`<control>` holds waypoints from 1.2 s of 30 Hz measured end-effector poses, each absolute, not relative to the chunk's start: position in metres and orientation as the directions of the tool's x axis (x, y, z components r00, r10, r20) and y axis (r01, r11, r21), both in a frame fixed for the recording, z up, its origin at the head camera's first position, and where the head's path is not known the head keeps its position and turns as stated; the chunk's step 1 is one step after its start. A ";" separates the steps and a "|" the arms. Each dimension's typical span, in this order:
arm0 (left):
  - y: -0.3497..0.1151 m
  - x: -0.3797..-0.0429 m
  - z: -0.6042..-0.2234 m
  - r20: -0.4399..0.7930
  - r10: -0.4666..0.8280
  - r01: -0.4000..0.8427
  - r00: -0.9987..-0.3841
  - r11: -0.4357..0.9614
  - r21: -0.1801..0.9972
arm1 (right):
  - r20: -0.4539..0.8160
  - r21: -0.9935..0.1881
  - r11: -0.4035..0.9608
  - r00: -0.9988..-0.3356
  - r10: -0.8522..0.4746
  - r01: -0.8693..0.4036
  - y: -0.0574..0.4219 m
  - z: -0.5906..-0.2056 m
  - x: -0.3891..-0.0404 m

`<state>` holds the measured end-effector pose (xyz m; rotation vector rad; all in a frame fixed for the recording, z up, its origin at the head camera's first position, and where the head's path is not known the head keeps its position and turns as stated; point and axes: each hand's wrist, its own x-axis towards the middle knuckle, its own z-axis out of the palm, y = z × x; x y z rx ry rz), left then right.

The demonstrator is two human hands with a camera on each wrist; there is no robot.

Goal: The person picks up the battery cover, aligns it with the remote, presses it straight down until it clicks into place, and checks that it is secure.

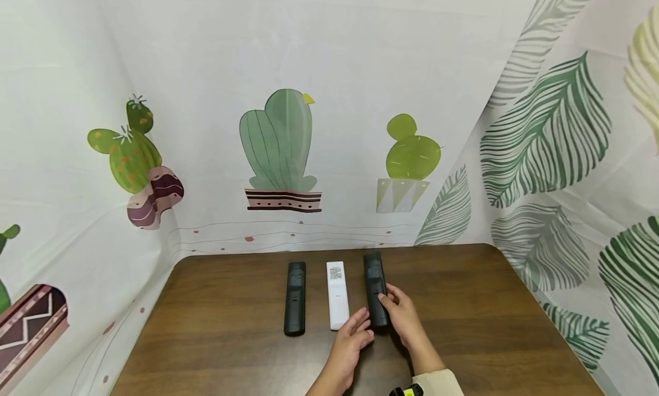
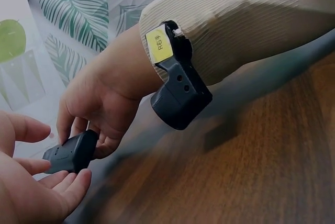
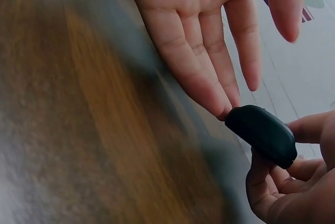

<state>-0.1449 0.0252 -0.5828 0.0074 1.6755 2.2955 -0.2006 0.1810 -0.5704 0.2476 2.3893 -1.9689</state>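
My right hand [image 1: 404, 315] grips the rightmost black remote control [image 1: 375, 290] by its sides, thumb on top and fingers along the right edge. The remote's back faces up, and in the right wrist view its rounded end [image 3: 261, 135] points at the camera. My left hand [image 1: 349, 345] has its fingers extended, fingertips right at the near end of that remote. Just left of it lies a white remote control [image 1: 337, 297] with a printed code label. Further left, another black remote control [image 1: 295, 299] lies back side up.
The remotes are on a brown wooden table [image 1: 221, 316] with rounded far corners. A white cloth [image 1: 206, 98] printed with cacti and leaves hangs behind and at both sides. A black wrist camera [image 2: 180, 96] with a yellow label sits on the right wrist.
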 end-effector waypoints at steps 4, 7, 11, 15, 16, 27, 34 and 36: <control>0.025 -0.145 -0.585 -0.171 0.249 -0.240 -0.953 -0.278 0.930 | -0.138 -0.968 0.198 -0.986 0.088 0.154 0.179 -0.559 -0.197; 0.025 -0.145 -0.586 -0.171 0.256 -0.242 -0.951 -0.279 0.929 | -0.145 -0.965 0.211 -0.986 0.079 0.158 0.177 -0.547 -0.193; 0.025 -0.144 -0.587 -0.171 0.265 -0.244 -0.949 -0.275 0.930 | -0.144 -0.963 0.219 -0.987 0.077 0.157 0.178 -0.549 -0.193; 0.025 -0.143 -0.588 -0.174 0.271 -0.248 -0.947 -0.272 0.930 | -0.133 -0.957 0.248 -0.987 0.091 0.152 0.183 -0.568 -0.200; 0.025 -0.143 -0.588 -0.174 0.272 -0.249 -0.946 -0.272 0.929 | -0.129 -0.954 0.259 -0.987 0.095 0.149 0.183 -0.573 -0.202; 0.027 -0.143 -0.588 -0.193 0.289 -0.263 -0.938 -0.227 0.938 | -0.120 -0.934 0.325 -0.986 0.115 0.151 0.182 -0.578 -0.206; 0.028 -0.142 -0.589 -0.185 0.308 -0.243 -0.933 -0.161 0.957 | -0.083 -0.863 0.485 -0.987 0.138 0.140 0.186 -0.578 -0.206; 0.027 -0.141 -0.588 -0.186 0.310 -0.242 -0.932 -0.153 0.958 | -0.065 -0.834 0.536 -0.988 0.138 0.130 0.186 -0.578 -0.206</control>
